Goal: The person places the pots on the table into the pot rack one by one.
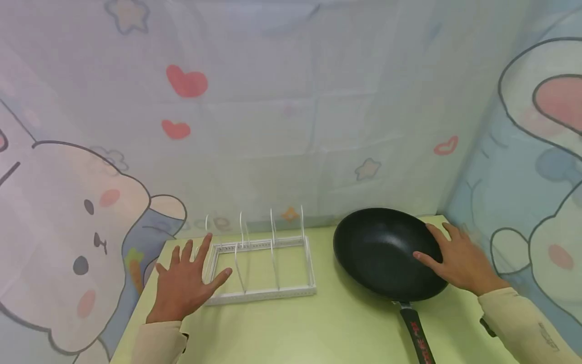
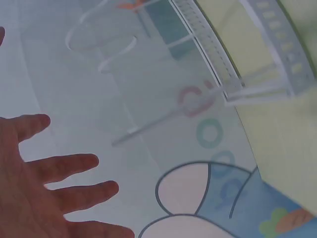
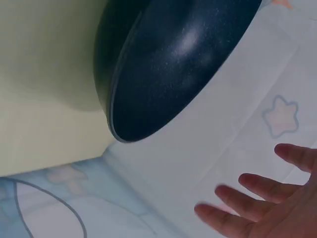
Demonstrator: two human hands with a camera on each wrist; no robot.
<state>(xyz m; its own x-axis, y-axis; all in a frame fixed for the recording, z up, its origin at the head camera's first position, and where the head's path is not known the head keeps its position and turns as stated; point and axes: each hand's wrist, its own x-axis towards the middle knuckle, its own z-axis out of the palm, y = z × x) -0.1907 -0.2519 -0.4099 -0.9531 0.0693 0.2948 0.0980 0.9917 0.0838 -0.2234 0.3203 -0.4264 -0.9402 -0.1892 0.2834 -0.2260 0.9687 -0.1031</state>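
Observation:
A white rack (image 1: 286, 291) with several upright wire dividers stands on the table at the left of centre. Over its left end hovers my left hand (image 1: 182, 283), fingers spread and holding nothing; in the left wrist view the fingers (image 2: 74, 166) are apart from the rack (image 2: 277, 29). To the right sits a black frying pan (image 1: 386, 253), its dark handle (image 1: 417, 333) pointing toward me. My right hand (image 1: 459, 258) is above the pan's right rim with spread fingers. The right wrist view shows a gap between that hand (image 3: 282, 203) and the pan (image 3: 173, 69).
The pale green table (image 1: 345, 328) ends at the back against a cartoon-printed cloth (image 1: 291, 126). More printed cloth (image 1: 541, 217) closes off the right side, and a printed bear-like figure (image 1: 86, 242) is at the left.

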